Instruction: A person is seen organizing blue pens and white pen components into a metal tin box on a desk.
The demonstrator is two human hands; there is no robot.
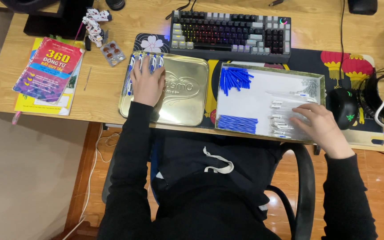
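At a wooden desk (112, 104), our left hand (147, 82) lies flat, fingers spread, on finished blue-and-white pens (145, 62) in a gold tin lid (185, 95). Our right hand (318, 124) rests palm down in a white tray (254, 104) over clear pen barrels (285, 120), apparently pinching one. Blue caps (235, 78) and refills (238, 124) lie at the tray's left, below a backlit keyboard (230, 33).

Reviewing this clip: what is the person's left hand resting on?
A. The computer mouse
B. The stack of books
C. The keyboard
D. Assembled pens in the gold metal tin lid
D: the left hand lies flat over a row of blue-and-white pens in the gold tin lid, while the right hand reaches into the white box of pen parts.
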